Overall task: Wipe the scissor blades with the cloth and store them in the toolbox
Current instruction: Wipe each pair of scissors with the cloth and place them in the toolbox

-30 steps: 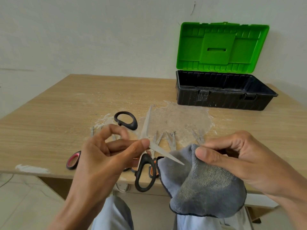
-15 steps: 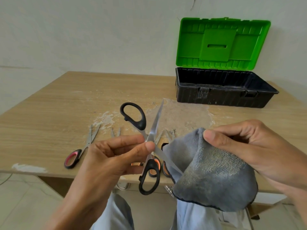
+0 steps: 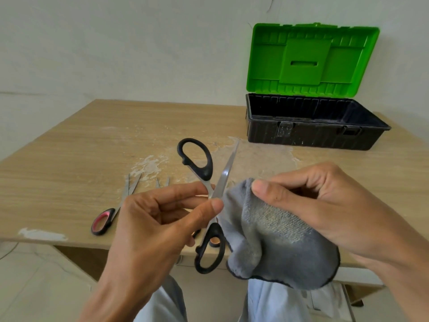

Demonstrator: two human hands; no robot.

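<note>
My left hand (image 3: 162, 219) pinches black-handled scissors (image 3: 204, 168) at the pivot, blades spread wide apart. One blade points up and away over the table; the other is hidden inside the grey cloth (image 3: 274, 238). My right hand (image 3: 325, 205) holds that cloth bunched around the lower blade, thumb on top. The toolbox (image 3: 311, 133), black with a green lid standing open, sits at the back right of the table and looks empty inside.
Red-handled scissors (image 3: 104, 219) lie near the wooden table's front edge (image 3: 46, 238) on the left. More scissor tips (image 3: 162, 182) and an orange handle (image 3: 214, 240) peek out behind my hands. White residue marks the table's middle. My knees are below.
The scissors have tilted more upright and risen, the free blade now pointing farther away. My right hand with the cloth has moved up and closer around the lower blade.
</note>
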